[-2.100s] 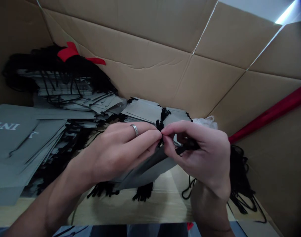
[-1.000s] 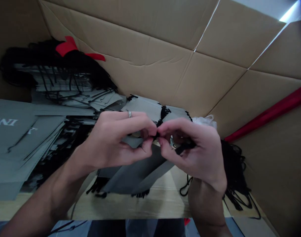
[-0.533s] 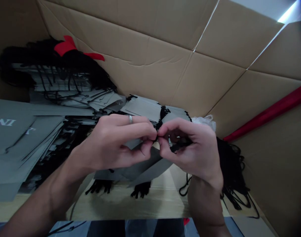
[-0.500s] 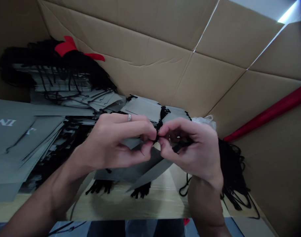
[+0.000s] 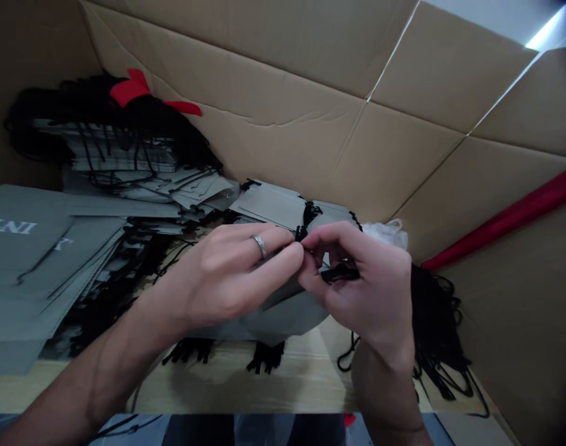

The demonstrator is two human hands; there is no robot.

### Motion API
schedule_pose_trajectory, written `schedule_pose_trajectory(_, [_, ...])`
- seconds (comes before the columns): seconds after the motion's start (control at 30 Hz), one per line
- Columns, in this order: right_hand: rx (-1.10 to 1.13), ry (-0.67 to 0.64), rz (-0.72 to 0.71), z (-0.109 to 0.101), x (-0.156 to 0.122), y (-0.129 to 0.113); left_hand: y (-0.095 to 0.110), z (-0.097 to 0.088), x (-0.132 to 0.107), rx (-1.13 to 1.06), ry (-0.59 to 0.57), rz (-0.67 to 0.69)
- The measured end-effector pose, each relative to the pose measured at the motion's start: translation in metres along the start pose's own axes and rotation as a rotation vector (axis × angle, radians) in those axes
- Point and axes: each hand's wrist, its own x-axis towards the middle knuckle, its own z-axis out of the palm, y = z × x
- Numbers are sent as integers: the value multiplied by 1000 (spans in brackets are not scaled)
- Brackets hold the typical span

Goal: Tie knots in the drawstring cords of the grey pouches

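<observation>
Both of my hands meet in the middle of the view over a flat grey paper bag (image 5: 283, 313). My left hand (image 5: 231, 279), with a ring on one finger, has its fingers closed around the bag's top edge. My right hand (image 5: 361, 285) pinches a black cord (image 5: 339, 272) at that same edge, thumb and fingertips pressed together. The fingertips of the two hands touch. More black cord (image 5: 350, 353) hangs below my right wrist. Where the cord ends inside the pinch is hidden.
Flat grey bags (image 5: 32, 260) lie stacked at the left, one with white lettering. A taller stack with black cords and a red ribbon (image 5: 134, 90) stands at the back left. Loose black cords (image 5: 438, 334) lie at the right. Cardboard walls (image 5: 311, 74) enclose the wooden surface (image 5: 236, 384).
My left hand has turned so its fingers lie flatter over the bag's edge. The bag has tipped slightly, and my right hand's pinch has stayed at the same spot.
</observation>
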Motion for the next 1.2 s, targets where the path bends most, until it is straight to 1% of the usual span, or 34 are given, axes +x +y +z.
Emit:
schedule_pose_trajectory(0.07, [-88, -52, -76, -2, -2, 2, 0, 2, 2, 9, -32, 24])
schedule_pose_trajectory(0.13, [-141, -85, -119, -4, -3, 3, 0, 5, 1, -14, -54, 20])
schedule_pose_trajectory(0.2, [-141, -77, -119, -5, -3, 3, -1, 8, -2, -53, -16, -1])
schedule_pose_trajectory(0.27, [-97, -41, -98, -5, -2, 2, -1, 9, -5, -103, 55, -37])
schedule_pose_trajectory(0.33, [-35, 1, -67, -5, -2, -1, 0, 9, -8, -166, 105, -106])
schedule_pose_trajectory(0.43, [81, 61, -7, -4, -1, -6, 3, 9, -8, -289, 128, -251])
schedule_pose_trajectory(0.53, [164, 108, 45, -2, -1, -7, 2, 14, -6, -466, 178, -330])
schedule_pose_trajectory(0.63, [147, 143, 67, 3, -1, -4, -1, 19, -2, -693, 227, -397])
schedule_pose_trajectory(0.67, [117, 165, 63, 5, -2, -3, -2, 19, 0, -767, 209, -444])
schedule_pose_trajectory(0.7, [80, 191, 55, 6, -2, -2, -4, 18, 1, -833, 167, -504])
schedule_pose_trajectory(0.77, [6, 249, 37, 9, -3, 0, -6, 14, 4, -898, 30, -610])
schedule_pose_trajectory(0.8, [-22, 268, 30, 9, -3, 1, -6, 11, 5, -891, -45, -629])
schedule_pose_trajectory(0.83, [-36, 267, 25, 8, -2, 1, -8, 9, 5, -853, -116, -636])
schedule_pose_trajectory(0.87, [-34, 244, 21, 6, -2, 1, -9, 7, 5, -794, -163, -621])
schedule_pose_trajectory(0.9, [-19, 206, 19, 3, -2, 2, -10, 5, 5, -729, -185, -592])
schedule_pose_trajectory(0.97, [38, 129, 32, -4, 0, 3, -12, 2, 4, -622, -186, -534])
schedule_pose_trajectory(1.07, [125, 36, 63, -16, 2, 8, -13, 1, 2, -526, -174, -446])
schedule_pose_trajectory(1.13, [175, -25, 72, -20, 4, 11, -12, 1, 2, -478, -169, -392])
schedule_pose_trajectory(1.2, [221, -53, 76, -21, 6, 14, -11, -1, 1, -449, -167, -356])
